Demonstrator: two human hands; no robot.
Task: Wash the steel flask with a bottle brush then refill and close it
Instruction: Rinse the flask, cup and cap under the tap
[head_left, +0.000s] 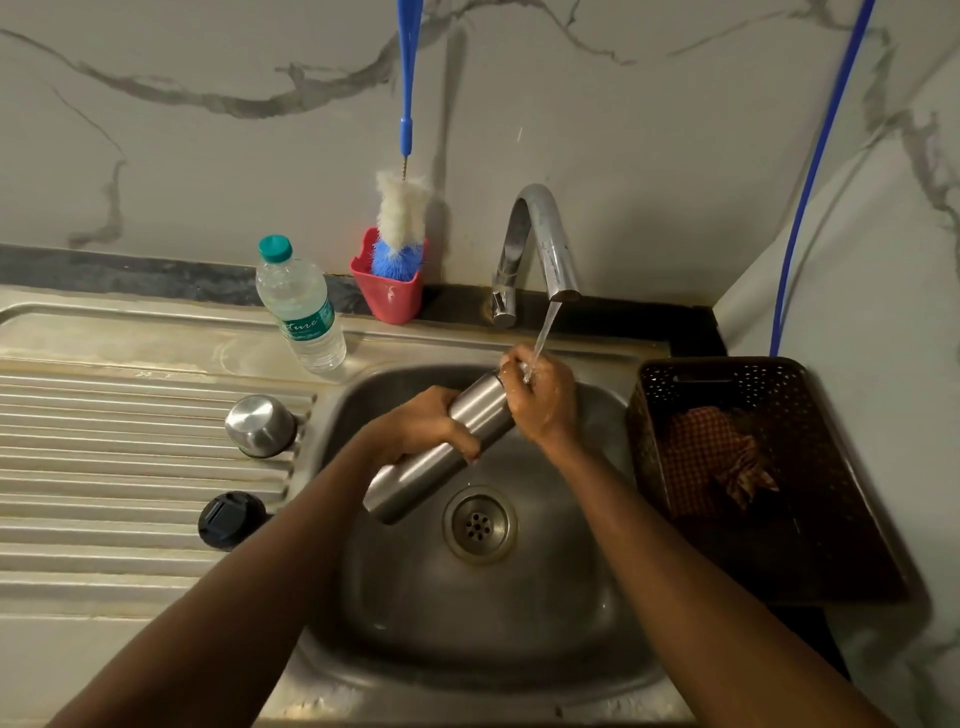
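Note:
The steel flask (457, 441) lies tilted over the sink basin (519, 613), its mouth up under the running tap (545, 244). My left hand (421, 423) grips its middle. My right hand (540, 400) is closed around its neck and mouth, with water falling onto the fingers. The bottle brush (402, 213), blue handle and white bristles, stands in a red holder (389, 293) at the back wall. The steel cup lid (258, 426) and the black stopper (228, 519) rest on the ribbed drainboard (130, 457).
A plastic water bottle (301, 306) with a teal cap stands on the drainboard behind the sink. A dark brown perforated basket (753, 467) holding a checked cloth (711, 457) sits right of the basin. A blue cord (815, 176) hangs down the right wall.

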